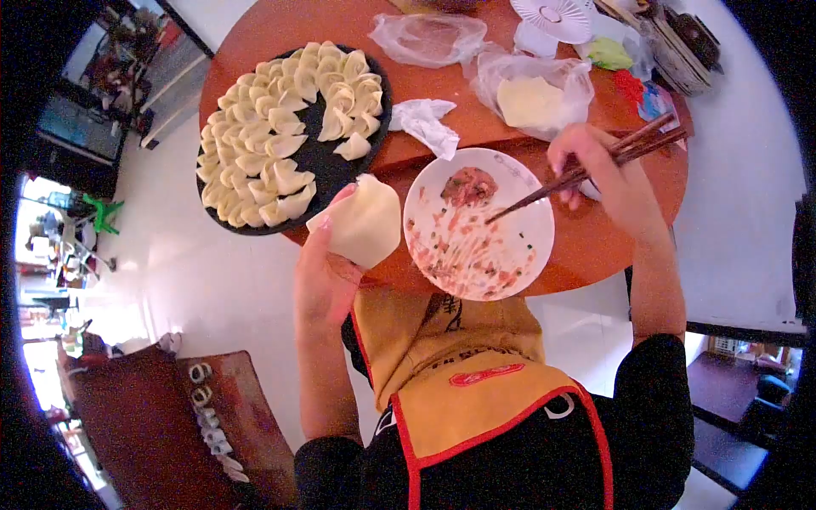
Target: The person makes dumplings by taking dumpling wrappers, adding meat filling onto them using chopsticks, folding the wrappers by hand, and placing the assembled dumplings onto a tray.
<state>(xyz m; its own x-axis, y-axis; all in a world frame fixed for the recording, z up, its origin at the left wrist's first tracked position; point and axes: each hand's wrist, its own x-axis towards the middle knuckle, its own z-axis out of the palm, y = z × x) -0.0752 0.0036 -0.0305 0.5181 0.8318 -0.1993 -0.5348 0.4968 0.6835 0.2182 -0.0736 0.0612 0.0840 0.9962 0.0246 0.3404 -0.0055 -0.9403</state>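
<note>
My left hand (327, 272) holds a flat, pale dough wrapper (367, 223) between the black tray and the plate. Chopsticks (586, 170) are gripped in my right hand (605, 174), their tips over the white plate (534, 246). A lump of pinkish minced filling (469, 186) sits at the plate's upper part, with smears and bits spread below it. Folded dumplings (259, 127) lie in rings on the round black tray (319, 174) at the left. Behind my right hand, a stack of wrappers (531, 102) rests in an open plastic bag (578, 93).
On the round red table (408, 89) lie a crumpled white tissue (427, 123) and another clear plastic bag (429, 38). A white fluted dish (552, 19) and a green item (610, 53) stand at the back right. Part of a small white object shows beside my right hand.
</note>
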